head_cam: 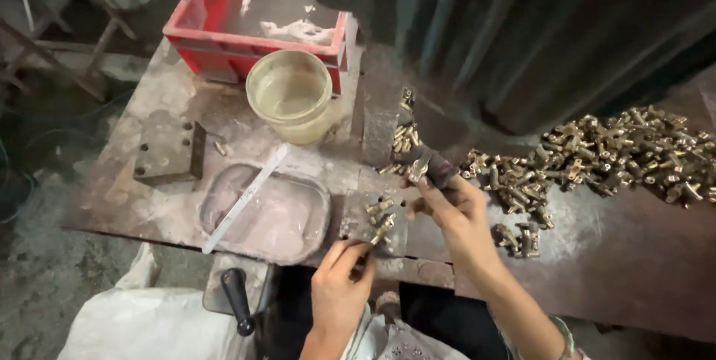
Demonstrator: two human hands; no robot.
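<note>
My left hand (339,285) pinches a small brass fitting (382,227) at the near edge of a dusty metal workbench (149,203). Another brass fitting (379,206) lies just beyond it on a small metal block. My right hand (455,207) is raised a little farther in, fingers closed on a brass piece (419,169) wrapped in a dark rag. A big heap of brass fittings (597,155) spreads to the right of my right hand.
A red plastic crate (224,39) stands at the back, with a cloudy plastic tub (291,95) in front of it. A shallow metal tray (298,218) holds a white stick (242,200). A drilled metal block (170,153) lies left. A black lever handle (237,300) sticks out below the edge.
</note>
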